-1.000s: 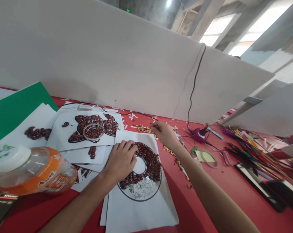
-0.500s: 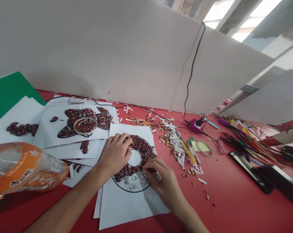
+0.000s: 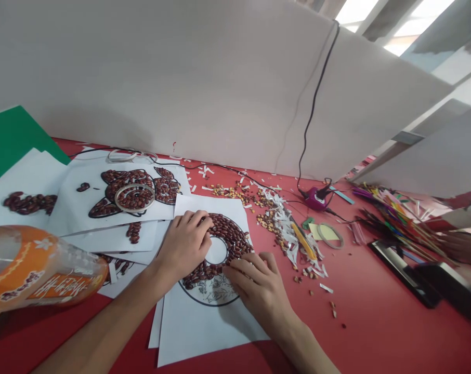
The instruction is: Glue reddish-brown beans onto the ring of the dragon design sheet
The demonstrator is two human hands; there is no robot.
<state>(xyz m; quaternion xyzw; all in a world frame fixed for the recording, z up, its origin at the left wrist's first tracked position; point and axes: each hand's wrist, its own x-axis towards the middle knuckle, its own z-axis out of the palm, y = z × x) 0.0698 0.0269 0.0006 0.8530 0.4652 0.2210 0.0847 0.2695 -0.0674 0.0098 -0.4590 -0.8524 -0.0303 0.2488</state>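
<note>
My left hand lies over the upper left of a ring of dark red kidney beans, its fingers loosely bent and resting on the beans and paper. The ring is laid on a white sheet printed with a doughnut-like circle. Its lower part is bare of beans and shows drawn lines and a glossy film. At the lower right of the ring, my right hand has thumb and fingertips pinched together at the edge of the beans. Whatever sits between those fingertips is hidden.
An orange-labelled bottle leans in at left, beside sheets with a bean-covered fish picture. Loose seeds, paper scraps, a yellow cutter and a purple power adapter lie right. Another person's hand shows at far right.
My right hand has shifted slightly left along the lower edge of the beans, fingers still pinched. My left hand stays in place. Another person's hand has come in at the right edge.
</note>
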